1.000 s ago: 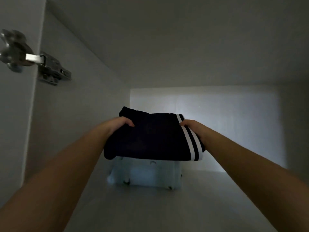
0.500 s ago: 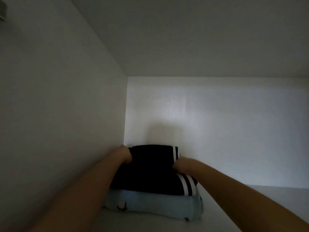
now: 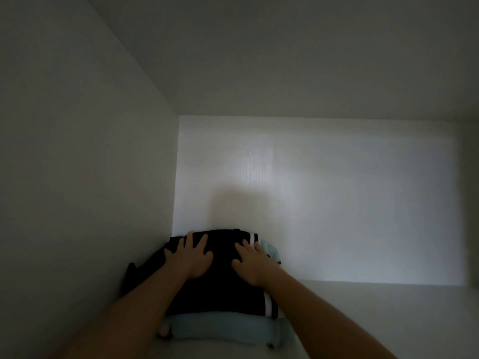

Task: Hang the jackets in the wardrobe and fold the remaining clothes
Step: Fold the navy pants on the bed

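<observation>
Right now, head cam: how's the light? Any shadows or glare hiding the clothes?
Head view: dim, sides dark. The back wall is brightest, with a glare patch and a shadow above the stack. The black garment loses its folds; only white stripes read. The light blue garment beneath shows. The left hand and right hand lie flat on top.

A folded black garment (image 3: pixel 220 283) is pressed flat by the left hand (image 3: pixel 190 257) and right hand (image 3: pixel 252 265) — stacked on a pale blue garment (image 3: pixel 220 329) in the wardrobe's (image 3: pixel 85 177) left corner.

a folded black garment with white stripes (image 3: pixel 220 288) lies flat atop a folded light blue garment (image 3: pixel 225 330), lower centre of the frame.
</observation>
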Action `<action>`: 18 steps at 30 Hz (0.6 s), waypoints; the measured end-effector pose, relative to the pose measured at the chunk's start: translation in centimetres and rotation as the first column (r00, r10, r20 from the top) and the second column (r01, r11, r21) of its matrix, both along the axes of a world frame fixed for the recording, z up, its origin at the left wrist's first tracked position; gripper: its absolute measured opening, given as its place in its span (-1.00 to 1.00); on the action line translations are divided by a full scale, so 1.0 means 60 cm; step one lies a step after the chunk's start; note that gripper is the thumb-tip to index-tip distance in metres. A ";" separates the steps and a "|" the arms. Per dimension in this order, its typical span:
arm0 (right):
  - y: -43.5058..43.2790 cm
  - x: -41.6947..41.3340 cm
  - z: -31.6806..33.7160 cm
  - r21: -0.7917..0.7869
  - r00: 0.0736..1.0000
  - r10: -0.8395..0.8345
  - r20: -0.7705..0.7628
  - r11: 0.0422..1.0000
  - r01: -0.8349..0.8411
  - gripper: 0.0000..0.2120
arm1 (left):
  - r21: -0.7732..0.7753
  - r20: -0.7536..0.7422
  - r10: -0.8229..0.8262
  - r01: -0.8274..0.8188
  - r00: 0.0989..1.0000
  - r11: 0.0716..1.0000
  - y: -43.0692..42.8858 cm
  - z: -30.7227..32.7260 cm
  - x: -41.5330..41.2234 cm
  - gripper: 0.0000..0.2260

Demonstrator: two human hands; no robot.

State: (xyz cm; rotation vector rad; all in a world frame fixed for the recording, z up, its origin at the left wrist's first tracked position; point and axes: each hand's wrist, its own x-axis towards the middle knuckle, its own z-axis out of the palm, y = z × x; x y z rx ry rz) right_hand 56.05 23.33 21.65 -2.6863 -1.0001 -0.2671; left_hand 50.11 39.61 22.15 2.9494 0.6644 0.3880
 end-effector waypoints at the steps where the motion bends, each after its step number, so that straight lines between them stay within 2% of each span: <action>1: -0.010 -0.012 -0.002 0.057 1.000 0.022 0.002 0.998 -0.022 -0.45 | 0.068 0.037 0.020 -0.022 0.999 0.997 -0.010 0.002 -0.008 -0.48; 3: -0.046 -0.054 -0.001 0.122 0.998 0.059 -0.014 0.991 -0.057 -0.50 | 0.332 0.146 0.010 -0.058 0.989 0.941 -0.039 0.015 -0.037 -0.60; 5: -0.103 -0.106 0.002 0.133 0.998 0.064 0.006 0.989 -0.065 -0.50 | 0.588 0.204 -0.124 -0.020 0.971 0.809 -0.077 0.037 -0.067 -0.68; 6: -0.141 -0.136 0.004 0.113 0.998 0.046 0.053 0.992 -0.052 -0.51 | 0.647 0.218 -0.198 0.011 0.956 0.763 -0.099 0.046 -0.083 -0.70; 9: -0.284 -0.233 0.016 0.080 0.956 -0.017 0.291 0.997 -0.007 -0.54 | 0.662 0.339 -0.451 0.132 0.826 0.738 -0.194 0.071 -0.125 -0.84; 10: -0.337 -0.273 0.022 0.074 0.932 -0.043 0.361 0.997 0.018 -0.54 | 0.658 0.361 -0.527 0.190 0.769 0.728 -0.239 0.078 -0.146 -0.81; 12: -0.446 -0.356 0.026 0.057 0.887 -0.105 0.451 0.994 0.089 -0.56 | 0.659 0.384 -0.651 0.299 0.655 0.690 -0.344 0.081 -0.191 -0.78; 14: -0.560 -0.448 0.018 0.033 0.850 -0.183 0.494 0.981 0.192 -0.58 | 0.614 0.413 -0.725 0.419 0.551 0.669 -0.470 0.073 -0.257 -0.93; 16: -0.677 -0.552 0.001 0.047 0.797 -0.265 0.543 0.957 0.287 -0.60 | 0.569 0.447 -0.774 0.525 0.448 0.633 -0.595 0.053 -0.339 -0.81; 18: -0.788 -0.669 -0.022 0.109 0.755 -0.371 0.541 0.921 0.375 -0.60 | 0.484 0.487 -0.814 0.678 0.317 0.553 -0.716 0.022 -0.442 -0.72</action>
